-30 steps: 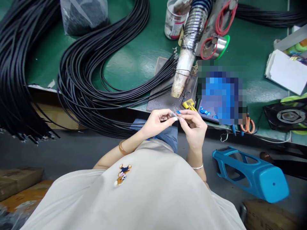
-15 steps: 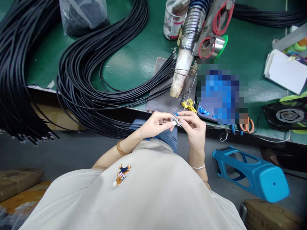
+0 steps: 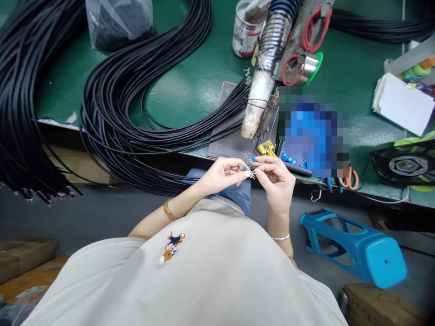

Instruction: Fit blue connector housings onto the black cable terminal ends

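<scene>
Just off the table's front edge, my left hand (image 3: 222, 175) pinches a small silvery piece (image 3: 245, 168) with thin coloured wires at its end. My right hand (image 3: 277, 184) is beside it, thumb and fingers pressed together at those wires (image 3: 253, 174). A small blue piece (image 3: 253, 160) shows by the right fingertips; whether it is held or separate is unclear. Behind the hands lie a yellow tool (image 3: 266, 147) and a dark tray (image 3: 299, 167) with blue pieces. A long bundle of black cables (image 3: 112, 113) curves in from the left, its ends on a brown board (image 3: 220, 144).
A taped hose (image 3: 256, 97) slants down over the board. Behind it stands a tub (image 3: 245, 34), with a wire spool (image 3: 308, 68) nearby. Orange-handled scissors (image 3: 349, 178) and a fan (image 3: 408, 165) are at right, above a blue stool (image 3: 384, 260).
My right hand has shifted slightly to the right, and its fingers have spread a little from the left fingertips. My left hand keeps its grip on the silvery piece.
</scene>
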`<state>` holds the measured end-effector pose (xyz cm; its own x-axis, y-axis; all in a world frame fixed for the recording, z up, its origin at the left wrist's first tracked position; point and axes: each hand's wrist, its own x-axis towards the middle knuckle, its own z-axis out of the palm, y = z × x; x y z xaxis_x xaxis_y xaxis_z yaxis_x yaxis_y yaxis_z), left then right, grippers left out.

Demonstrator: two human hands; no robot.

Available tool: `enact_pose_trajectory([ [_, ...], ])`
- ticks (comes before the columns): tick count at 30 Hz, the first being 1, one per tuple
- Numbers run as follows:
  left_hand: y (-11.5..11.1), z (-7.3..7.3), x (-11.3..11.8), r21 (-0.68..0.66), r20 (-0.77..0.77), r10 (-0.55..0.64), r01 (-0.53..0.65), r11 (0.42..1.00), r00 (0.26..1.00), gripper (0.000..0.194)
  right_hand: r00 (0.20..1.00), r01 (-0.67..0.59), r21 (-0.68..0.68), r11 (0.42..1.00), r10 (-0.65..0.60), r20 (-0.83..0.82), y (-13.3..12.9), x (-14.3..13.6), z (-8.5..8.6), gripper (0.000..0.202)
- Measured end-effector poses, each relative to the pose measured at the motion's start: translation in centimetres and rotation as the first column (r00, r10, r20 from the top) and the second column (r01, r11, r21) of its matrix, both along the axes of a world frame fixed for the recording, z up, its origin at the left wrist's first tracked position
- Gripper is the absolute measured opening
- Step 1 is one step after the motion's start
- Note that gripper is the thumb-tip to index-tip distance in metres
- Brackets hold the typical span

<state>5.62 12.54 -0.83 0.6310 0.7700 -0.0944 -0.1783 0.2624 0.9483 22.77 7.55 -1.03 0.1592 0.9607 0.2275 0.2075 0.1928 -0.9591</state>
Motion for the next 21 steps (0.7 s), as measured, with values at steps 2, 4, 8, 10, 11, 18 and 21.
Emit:
enact_pose_trajectory([
  [2,0.1,0.0,0.1,-0.058,-0.007,0.02,-0.021,0.998,1.0,0.032,0.999,0.034,0.021,0.999,-0.033,-0.004,0.0,-0.2,0.0,0.0],
  [4,0.2,-0.2,0.2,-0.089,-0.022,0.047,-0.049,0.995,0.999,0.032,0.997,0.079,0.042,0.996,-0.078,-0.005,0.0,-0.3,0.0,0.002],
  [8,0.5,-0.4,0.5,-0.074,-0.045,0.1,-0.103,0.992,0.994,0.034,0.963,0.23,0.148,0.962,-0.247,0.109,0.2,-0.1,-0.3,0.003],
  [10,0.6,-0.4,0.6,-0.064,-0.049,0.103,-0.106,0.992,0.993,0.034,0.931,0.258,0.231,0.938,-0.305,0.2,0.2,0.0,-0.5,0.006],
  [11,0.7,-0.4,0.7,-0.061,-0.054,0.101,-0.104,0.993,0.993,0.035,0.92,0.252,0.267,0.93,-0.316,0.232,0.1,-0.1,-0.6,0.008],
  [18,1.2,-0.2,1.2,-0.031,-0.042,0.117,-0.118,0.993,0.992,0.033,0.909,0.197,0.392,0.898,-0.317,0.27,-0.4,-0.5,-1.2,0.012],
  [21,1.4,-0.2,1.5,-0.04,-0.039,0.128,-0.129,0.991,0.991,0.03,0.881,0.12,0.477,0.871,-0.315,0.353,-0.4,-0.5,-1.3,0.019],
])
